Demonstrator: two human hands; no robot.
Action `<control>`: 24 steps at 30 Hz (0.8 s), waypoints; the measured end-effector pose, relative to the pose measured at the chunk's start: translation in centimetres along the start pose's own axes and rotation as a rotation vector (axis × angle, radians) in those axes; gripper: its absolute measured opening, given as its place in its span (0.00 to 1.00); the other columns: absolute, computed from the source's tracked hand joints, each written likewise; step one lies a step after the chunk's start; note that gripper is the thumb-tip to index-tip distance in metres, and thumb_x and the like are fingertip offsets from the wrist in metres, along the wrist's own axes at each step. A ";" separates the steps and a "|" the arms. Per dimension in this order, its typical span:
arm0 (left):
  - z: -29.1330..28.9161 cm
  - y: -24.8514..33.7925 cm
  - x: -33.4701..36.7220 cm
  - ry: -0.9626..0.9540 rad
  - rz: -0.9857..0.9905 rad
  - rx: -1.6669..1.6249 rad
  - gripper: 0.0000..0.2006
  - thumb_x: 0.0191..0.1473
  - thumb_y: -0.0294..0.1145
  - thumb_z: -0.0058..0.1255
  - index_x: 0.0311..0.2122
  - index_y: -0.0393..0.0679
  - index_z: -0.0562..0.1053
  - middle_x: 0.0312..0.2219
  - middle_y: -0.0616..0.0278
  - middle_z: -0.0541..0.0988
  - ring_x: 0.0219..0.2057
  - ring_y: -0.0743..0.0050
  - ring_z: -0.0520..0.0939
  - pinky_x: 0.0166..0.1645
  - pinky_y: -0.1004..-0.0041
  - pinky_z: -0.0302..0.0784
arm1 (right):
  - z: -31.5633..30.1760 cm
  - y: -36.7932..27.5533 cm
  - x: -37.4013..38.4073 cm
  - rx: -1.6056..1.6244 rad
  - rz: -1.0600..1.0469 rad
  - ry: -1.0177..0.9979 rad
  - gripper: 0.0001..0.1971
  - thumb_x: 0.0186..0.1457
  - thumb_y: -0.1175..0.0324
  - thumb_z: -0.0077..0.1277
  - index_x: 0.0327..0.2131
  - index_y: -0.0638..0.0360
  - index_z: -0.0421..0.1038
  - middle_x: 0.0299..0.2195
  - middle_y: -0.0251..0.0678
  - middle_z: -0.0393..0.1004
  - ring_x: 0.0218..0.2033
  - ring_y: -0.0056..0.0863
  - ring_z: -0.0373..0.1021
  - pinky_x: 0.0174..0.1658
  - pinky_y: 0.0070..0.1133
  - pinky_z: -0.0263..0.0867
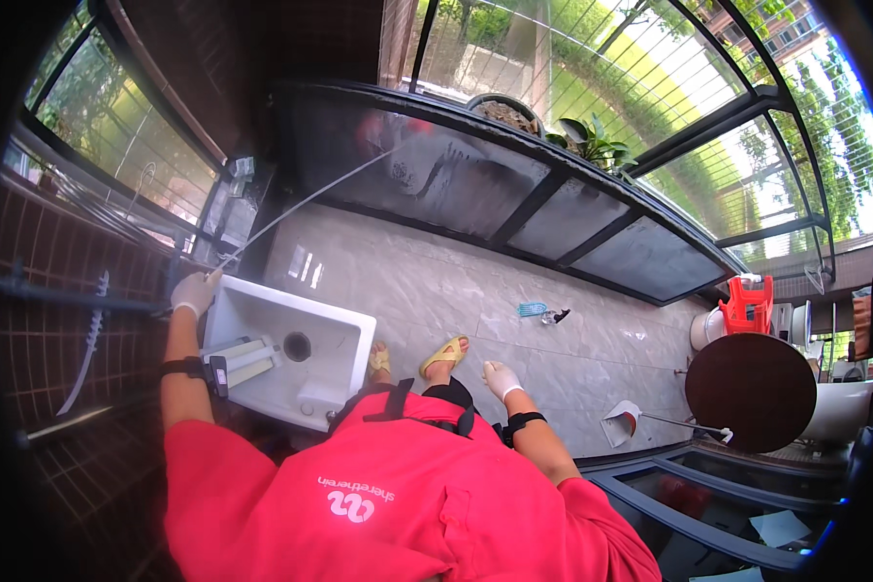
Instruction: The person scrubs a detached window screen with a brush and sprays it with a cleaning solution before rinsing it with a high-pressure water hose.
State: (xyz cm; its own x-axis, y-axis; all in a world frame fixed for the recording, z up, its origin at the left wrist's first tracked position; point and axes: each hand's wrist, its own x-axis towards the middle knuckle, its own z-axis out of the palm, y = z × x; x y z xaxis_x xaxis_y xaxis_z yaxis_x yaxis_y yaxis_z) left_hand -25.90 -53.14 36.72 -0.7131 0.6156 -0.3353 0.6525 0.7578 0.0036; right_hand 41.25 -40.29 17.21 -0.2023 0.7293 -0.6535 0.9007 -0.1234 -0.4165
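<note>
My left hand (196, 293), in a white glove, is closed at the far left corner of a white sink (367, 335). From it a long thin pale pole (306, 202) slants up to the framed panel (475, 175). A whitish patch marks the panel near the pole's far end; whether it is a cleaning head or wet streaks, I cannot tell. A flat grey-white object (244, 367) lies inside the sink beside my left forearm. My right hand (501, 379), also gloved, is held low over the tiled floor with its fingers curled and nothing showing in them.
A blue item (532, 309) lies on the floor beside a small dark one (556, 316). At the right are a long-handled dustpan (619, 424), a round dark table (750, 393) and a red stool (747, 303). Potted plants (597, 145) stand on the ledge above the panel.
</note>
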 end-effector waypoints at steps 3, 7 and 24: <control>-1.4 0.9 -0.8 -0.023 -0.048 -0.049 0.32 0.54 0.63 0.36 0.31 0.39 0.76 0.29 0.48 0.80 0.36 0.49 0.80 0.42 0.56 0.71 | 0.0 0.1 0.1 0.019 0.002 0.005 0.23 0.58 0.55 0.33 0.39 0.67 0.70 0.30 0.44 0.75 0.29 0.31 0.73 0.37 0.27 0.67; -1.5 -1.4 0.8 0.048 -0.084 -0.094 0.32 0.55 0.63 0.34 0.34 0.39 0.76 0.34 0.46 0.78 0.40 0.46 0.77 0.45 0.57 0.70 | -0.1 0.0 0.6 -0.005 0.030 -0.040 0.24 0.58 0.54 0.33 0.40 0.68 0.69 0.31 0.43 0.76 0.29 0.31 0.73 0.38 0.26 0.67; -3.3 1.6 -2.5 -0.130 -0.040 -0.058 0.29 0.55 0.60 0.35 0.31 0.41 0.75 0.30 0.47 0.79 0.37 0.47 0.78 0.43 0.56 0.70 | 0.8 -0.1 2.0 0.035 0.025 -0.063 0.24 0.58 0.55 0.35 0.42 0.68 0.69 0.32 0.43 0.75 0.29 0.30 0.72 0.38 0.26 0.67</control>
State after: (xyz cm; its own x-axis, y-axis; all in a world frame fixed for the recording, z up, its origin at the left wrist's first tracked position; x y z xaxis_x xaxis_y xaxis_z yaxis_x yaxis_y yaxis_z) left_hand -23.89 -52.80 40.66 -0.6965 0.5543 -0.4558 0.6055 0.7948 0.0412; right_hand 40.44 -39.34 15.47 -0.2049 0.6821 -0.7020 0.8919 -0.1653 -0.4210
